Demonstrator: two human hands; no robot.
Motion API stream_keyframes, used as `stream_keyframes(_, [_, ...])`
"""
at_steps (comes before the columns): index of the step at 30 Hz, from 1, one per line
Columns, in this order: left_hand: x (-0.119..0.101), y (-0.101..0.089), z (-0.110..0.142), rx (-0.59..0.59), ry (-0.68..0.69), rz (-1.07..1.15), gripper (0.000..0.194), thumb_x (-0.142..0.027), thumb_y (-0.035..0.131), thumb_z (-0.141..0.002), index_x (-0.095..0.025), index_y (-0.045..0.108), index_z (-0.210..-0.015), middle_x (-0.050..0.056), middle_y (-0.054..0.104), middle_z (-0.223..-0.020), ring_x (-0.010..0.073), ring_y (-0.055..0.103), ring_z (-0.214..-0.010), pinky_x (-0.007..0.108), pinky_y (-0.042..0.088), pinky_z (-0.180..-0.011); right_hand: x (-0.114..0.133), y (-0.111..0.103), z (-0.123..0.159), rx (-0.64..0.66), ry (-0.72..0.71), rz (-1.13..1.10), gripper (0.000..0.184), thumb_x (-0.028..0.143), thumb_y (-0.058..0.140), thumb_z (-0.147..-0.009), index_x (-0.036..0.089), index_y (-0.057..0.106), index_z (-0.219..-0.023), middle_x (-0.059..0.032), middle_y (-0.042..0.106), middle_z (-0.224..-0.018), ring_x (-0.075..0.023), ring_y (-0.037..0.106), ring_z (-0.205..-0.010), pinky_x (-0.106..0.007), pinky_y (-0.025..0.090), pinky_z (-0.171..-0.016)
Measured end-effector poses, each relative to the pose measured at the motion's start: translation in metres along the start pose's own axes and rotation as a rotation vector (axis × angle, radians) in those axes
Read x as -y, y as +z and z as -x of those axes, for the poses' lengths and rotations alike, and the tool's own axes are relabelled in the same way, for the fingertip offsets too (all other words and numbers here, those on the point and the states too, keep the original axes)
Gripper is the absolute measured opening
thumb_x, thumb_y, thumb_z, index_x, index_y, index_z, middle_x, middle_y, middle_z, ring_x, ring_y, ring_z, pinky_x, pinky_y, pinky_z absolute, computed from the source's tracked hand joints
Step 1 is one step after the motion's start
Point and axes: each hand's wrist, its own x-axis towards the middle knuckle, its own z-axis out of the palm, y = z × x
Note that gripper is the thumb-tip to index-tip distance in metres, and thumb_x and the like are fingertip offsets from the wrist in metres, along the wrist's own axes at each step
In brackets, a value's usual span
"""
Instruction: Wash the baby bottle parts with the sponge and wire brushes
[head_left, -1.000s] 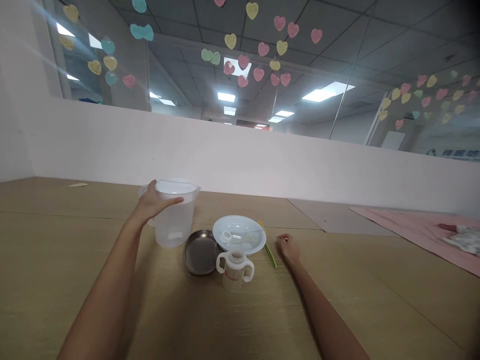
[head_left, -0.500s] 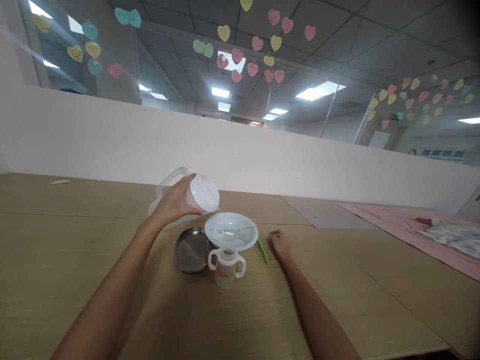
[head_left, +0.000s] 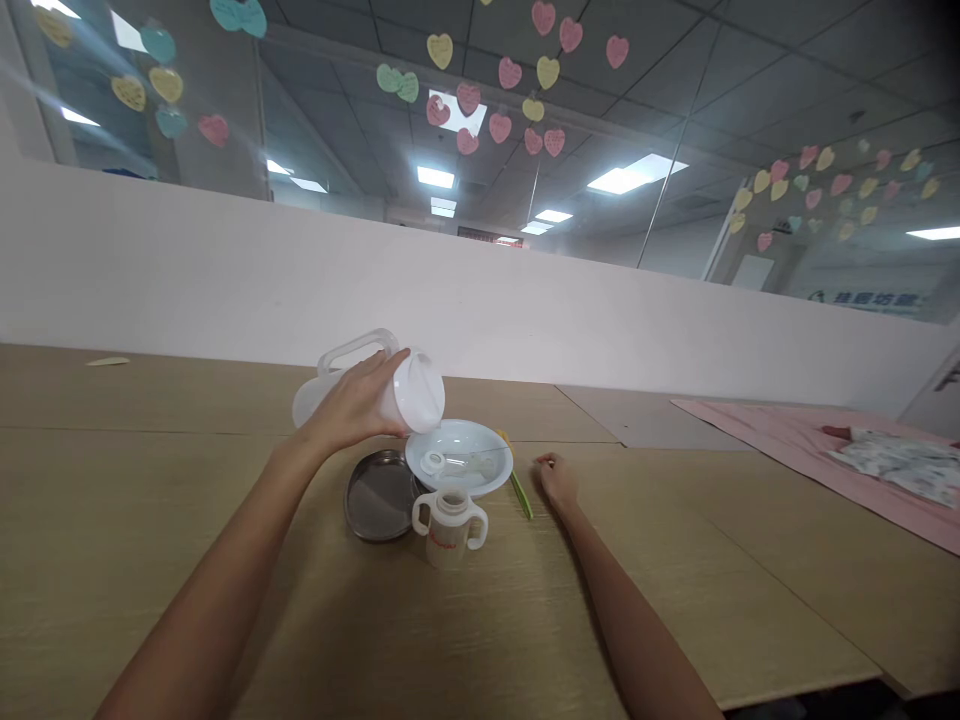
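Note:
My left hand [head_left: 361, 400] is wrapped round a translucent white plastic pitcher [head_left: 421, 392], tipped on its side with its lidded mouth facing right. Its spout end hangs at the rim of a white bowl [head_left: 496, 478]. Inside the bowl lie a small white ring-like piece [head_left: 433, 462] and clear parts I cannot make out well. A two-handled baby bottle [head_left: 448, 540], open at the top, stands upright before the bowl. My right hand [head_left: 557, 483] rests on the table, fingers curled with nothing visible in them, beside a thin green and yellow stick-like tool [head_left: 521, 494].
A round metal tray [head_left: 381, 497] sits left of the bottle, touching or very near the bowl. Far right, a pink cloth [head_left: 757, 425] bears a patterned white cloth [head_left: 896, 463]. A flat pale piece [head_left: 109, 361] lies far left. The wall [head_left: 525, 330] closes off the table's back.
My left hand has lifted the pitcher from upright on the table, swung it right and tipped it toward the bowl. My right hand has stayed on the table. The view has shifted slightly.

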Motion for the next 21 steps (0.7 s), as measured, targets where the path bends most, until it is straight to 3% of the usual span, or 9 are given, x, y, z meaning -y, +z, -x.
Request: stream_keyframes(21, [-0.0026, 0.0005, 0.0012, 0.035, 0.075, -0.062, 0.095, -0.05, 0.069, -0.058, -0.022, 0.021, -0.136, 0.01, 0.032, -0.137, 0.0314, 0.024, -0.127, 0.041, 0.026, -0.1, 0.001, -0.0001, -0.0001, 0.013, -0.009, 0.013, 0.029, 0.018, 0.04, -0.079, 0.017, 0.065, -0.093, -0.0057, 0.066, -0.081, -0.0156, 0.059, -0.07, -0.022, 0.036, -0.056])
